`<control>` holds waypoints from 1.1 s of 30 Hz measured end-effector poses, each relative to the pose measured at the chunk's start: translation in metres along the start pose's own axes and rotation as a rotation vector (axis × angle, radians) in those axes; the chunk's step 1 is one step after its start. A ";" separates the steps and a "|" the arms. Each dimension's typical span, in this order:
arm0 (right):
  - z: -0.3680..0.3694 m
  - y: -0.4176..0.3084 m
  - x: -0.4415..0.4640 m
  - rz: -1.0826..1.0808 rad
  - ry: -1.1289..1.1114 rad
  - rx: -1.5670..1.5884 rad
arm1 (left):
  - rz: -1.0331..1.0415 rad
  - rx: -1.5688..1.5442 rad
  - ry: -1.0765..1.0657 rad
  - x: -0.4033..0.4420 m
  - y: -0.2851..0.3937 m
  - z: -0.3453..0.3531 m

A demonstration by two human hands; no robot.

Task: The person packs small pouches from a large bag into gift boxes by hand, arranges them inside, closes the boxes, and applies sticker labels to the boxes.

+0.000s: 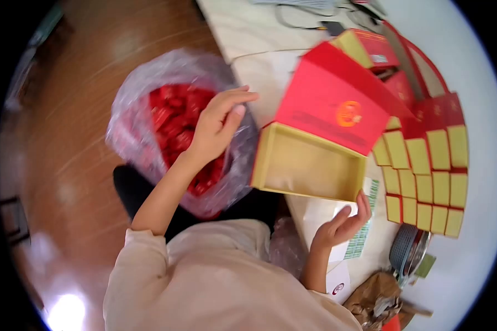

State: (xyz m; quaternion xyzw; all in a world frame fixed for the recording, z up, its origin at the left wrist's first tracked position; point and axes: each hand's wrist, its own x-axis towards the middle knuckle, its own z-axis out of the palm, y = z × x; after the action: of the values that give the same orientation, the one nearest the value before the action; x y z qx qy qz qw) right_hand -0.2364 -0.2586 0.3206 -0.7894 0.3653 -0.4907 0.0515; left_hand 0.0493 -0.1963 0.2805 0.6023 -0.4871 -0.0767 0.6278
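An empty yellow-lined box (309, 165) stands on the table with its red lid (331, 96) raised, a gold emblem on the lid. My right hand (345, 223) is at the box's lower right corner, fingers apart, the fingertips at or very near its edge. Over the clear plastic bag (130, 121) is my left hand (218, 121), its fingers extended towards the box and nothing visible in them. Many small red wrapped packets (174, 124) fill the bag, partly hidden behind my left hand and forearm.
Stacked red and yellow boxes (417, 149) stand at the right against the wall. Green-striped sheets (364, 231) lie on the table (259, 71) near my right hand. Brown paper (373, 295) and a grey basket (404, 248) are at lower right. Cables lie at the top.
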 end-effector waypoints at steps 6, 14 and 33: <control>0.089 -0.083 -0.082 -0.102 -0.714 0.691 | -0.679 0.077 0.120 -0.176 -0.097 -0.058; 0.285 -0.012 -0.248 -0.022 -1.032 0.198 | -0.965 0.290 0.005 -0.323 -0.083 -0.043; 0.294 -0.018 -0.178 0.307 -1.220 0.185 | -1.251 -0.575 0.403 -0.298 -0.128 -0.047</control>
State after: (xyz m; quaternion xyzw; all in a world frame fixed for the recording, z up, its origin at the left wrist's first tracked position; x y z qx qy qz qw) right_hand -0.0331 -0.2150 0.0465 -0.8578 0.3355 0.0309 0.3883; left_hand -0.0077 0.0052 0.0288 0.5819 0.1143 -0.4347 0.6778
